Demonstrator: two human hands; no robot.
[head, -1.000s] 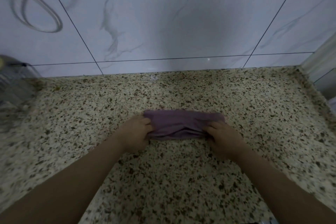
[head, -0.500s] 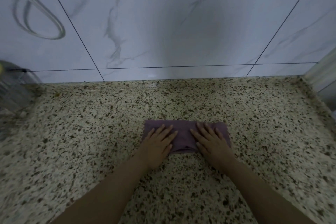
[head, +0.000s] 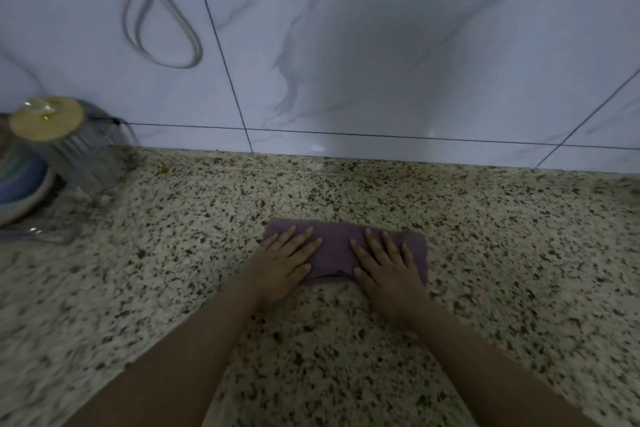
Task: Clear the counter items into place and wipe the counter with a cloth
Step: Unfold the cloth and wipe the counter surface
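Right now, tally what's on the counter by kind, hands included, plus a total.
Hands: 2, left hand and right hand, both flat on the cloth
Cloths: 1, purple cloth
Jars: 1, ribbed jar with a yellowish lid, far left
Dishes: 1, blue-centred dish, cut off by the left edge
Total: 5

A single head-worn view looks forward and steeply down from close above the speckled counter point(head: 485, 253), facing the tiled wall point(head: 381, 45) at its far edge. Both forearms enter from the near edge (wide-angle lens, so the grout lines bow).
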